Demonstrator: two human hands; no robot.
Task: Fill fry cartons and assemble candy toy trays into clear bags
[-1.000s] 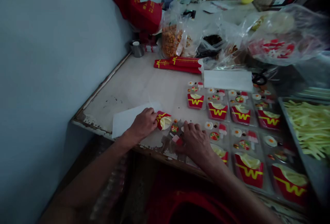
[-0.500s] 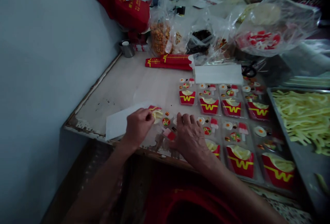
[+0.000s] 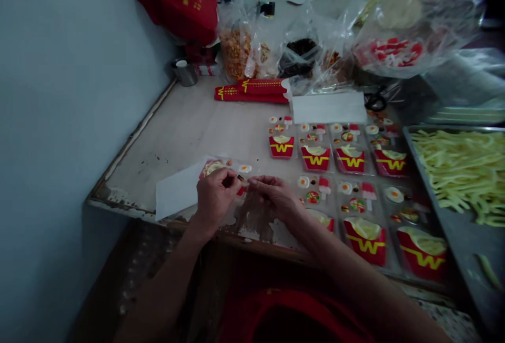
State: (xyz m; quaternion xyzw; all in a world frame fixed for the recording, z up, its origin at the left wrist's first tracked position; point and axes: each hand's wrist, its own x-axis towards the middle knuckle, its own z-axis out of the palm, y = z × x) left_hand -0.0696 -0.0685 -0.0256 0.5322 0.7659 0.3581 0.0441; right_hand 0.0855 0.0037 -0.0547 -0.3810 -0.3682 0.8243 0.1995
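Note:
A clear plastic packet (image 3: 245, 168) lies sideways at the table's front edge, with a fries piece, a fried-egg piece and other small toy-like food pieces inside. My left hand (image 3: 215, 198) is closed in a pinch on its near side, beside a small dark piece. From the right, my right hand (image 3: 278, 195) pinches thumb against forefinger at the packet's clear edge; its fingertips partly hide that edge. Under the packet's left end is a white sheet (image 3: 175, 190). Right of my hands, similar filled packets (image 3: 365, 240) with red "W" fries boxes lie in two rows.
A metal tray (image 3: 453, 248) of pale fries-like strips stands at the right. Stacked red fries boxes (image 3: 252, 90), a white card stack (image 3: 329, 107) and black-handled scissors (image 3: 375, 101) lie behind. Clear bags (image 3: 236, 51) of small pieces and a metal cup (image 3: 185, 73) line the back.
The packet has shifted and turned slightly between my hands. My right hand has gone from spread flat over it to a pinch close to my left fingertips. The view has moved slightly.

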